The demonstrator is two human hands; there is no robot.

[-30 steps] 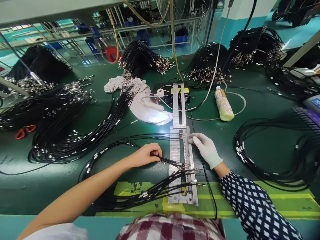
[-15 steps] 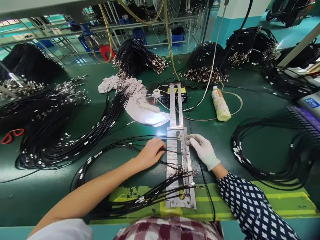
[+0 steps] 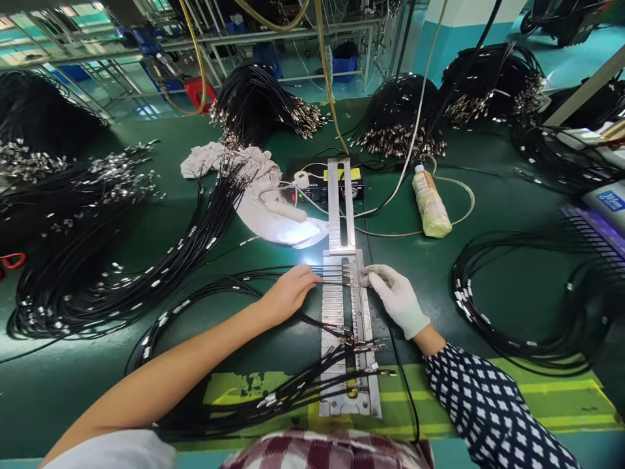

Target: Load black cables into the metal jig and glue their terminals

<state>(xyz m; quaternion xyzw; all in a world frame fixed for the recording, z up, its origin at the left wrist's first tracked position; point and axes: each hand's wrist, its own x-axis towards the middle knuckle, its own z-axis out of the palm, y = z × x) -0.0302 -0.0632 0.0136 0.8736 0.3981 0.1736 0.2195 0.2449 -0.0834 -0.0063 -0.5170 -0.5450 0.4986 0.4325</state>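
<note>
My bare left hand (image 3: 289,294) is closed on a thin black cable (image 3: 336,283) at the left edge of a slotted metal fixture (image 3: 334,306). This cable lies across the fixture, its tip pointing toward my right hand. In a white glove, my right hand (image 3: 393,296) has thumb and forefinger pinched together at the fixture's right rail; whatever is between them is hidden. Just above, several cable ends (image 3: 346,268) lie side by side in the fixture's slots. Lower down, a loose bundle of black cables (image 3: 293,384) rests across the fixture with stripped, coppery ends.
Behind the fixture sit a black control box (image 3: 312,189) and a white cloth (image 3: 254,202) under a bright lamp. A wrapped bottle (image 3: 431,202) stands right of them. Large cable bundles (image 3: 195,254) lie left, a coiled bundle (image 3: 469,299) right. Red-handled scissors (image 3: 13,260) lie far left.
My left hand has shifted slightly up with the cable, which now lies level, close below the seated ends. My right hand stays at the rail. The view has turned a little.
</note>
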